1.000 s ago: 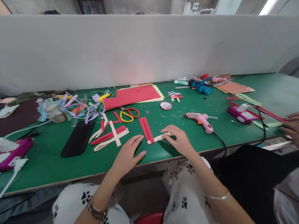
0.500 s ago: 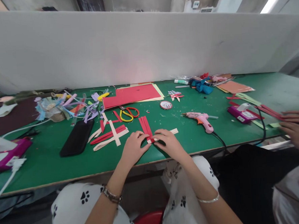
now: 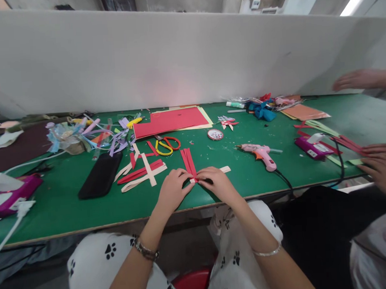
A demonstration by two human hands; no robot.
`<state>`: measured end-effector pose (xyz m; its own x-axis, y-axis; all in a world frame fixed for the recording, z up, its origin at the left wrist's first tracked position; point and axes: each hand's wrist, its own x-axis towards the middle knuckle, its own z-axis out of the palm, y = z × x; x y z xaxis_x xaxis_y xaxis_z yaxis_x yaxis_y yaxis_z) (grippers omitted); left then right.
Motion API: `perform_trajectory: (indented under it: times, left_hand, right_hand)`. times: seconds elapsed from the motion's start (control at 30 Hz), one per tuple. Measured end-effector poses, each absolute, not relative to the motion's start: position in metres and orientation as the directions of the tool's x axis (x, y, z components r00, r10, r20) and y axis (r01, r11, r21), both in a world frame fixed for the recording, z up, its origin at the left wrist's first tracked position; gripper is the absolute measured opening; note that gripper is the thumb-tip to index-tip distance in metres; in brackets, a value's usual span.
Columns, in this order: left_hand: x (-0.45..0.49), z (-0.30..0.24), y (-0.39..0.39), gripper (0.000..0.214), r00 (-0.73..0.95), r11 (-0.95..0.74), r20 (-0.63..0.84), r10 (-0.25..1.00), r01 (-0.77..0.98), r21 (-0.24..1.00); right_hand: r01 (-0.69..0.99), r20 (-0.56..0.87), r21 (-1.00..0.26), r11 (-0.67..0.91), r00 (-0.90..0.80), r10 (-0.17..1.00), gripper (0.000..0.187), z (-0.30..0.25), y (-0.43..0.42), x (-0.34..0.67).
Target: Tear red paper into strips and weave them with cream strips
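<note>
My left hand and my right hand meet near the table's front edge, fingers pinched on folded paper strips. The red paper strip points away from me, doubled side by side. A cream paper strip crosses it at the base and sticks out past my right hand. My fingertips hide much of the crossing. To the left lie loose red paper strips and cream paper strips. Scissors with red and yellow handles rest just beyond them.
A pink glue gun lies on the right, its cord running off the table edge. A black phone is at left. Red paper sheets lie at the back. Another person's hands hold strips at far right, and another hand reaches in above.
Another person's hand has come in at the upper right. My hands stay at the strips with barely any movement; the whole view has shifted slightly.
</note>
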<state>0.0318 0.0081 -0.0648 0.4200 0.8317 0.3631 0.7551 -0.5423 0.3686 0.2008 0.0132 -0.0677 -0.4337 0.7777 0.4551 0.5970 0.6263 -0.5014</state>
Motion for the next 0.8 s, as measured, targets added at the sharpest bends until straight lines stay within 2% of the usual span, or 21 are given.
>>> perform_trajectory:
  times: [0.2, 0.4, 0.8]
  left_hand:
    - [0.032, -0.066, 0.008, 0.012, 0.43, -0.558, 0.369, 0.824, 0.73, 0.396]
    - [0.033, -0.068, 0.009, 0.01, 0.435, -0.584, 0.403, 0.806, 0.696, 0.418]
    - [0.034, -0.067, 0.007, 0.012, 0.448, -0.578, 0.381, 0.809, 0.725, 0.375]
  right_hand:
    - [0.636, 0.41, -0.522, 0.568, -0.397, 0.821, 0.002, -0.061, 0.01, 0.196]
    - [0.686, 0.362, -0.509, 0.52, -0.377, 0.852, 0.004, -0.059, 0.009, 0.191]
    - [0.694, 0.352, -0.539, 0.477, -0.329, 0.876, 0.003, -0.062, 0.008, 0.188]
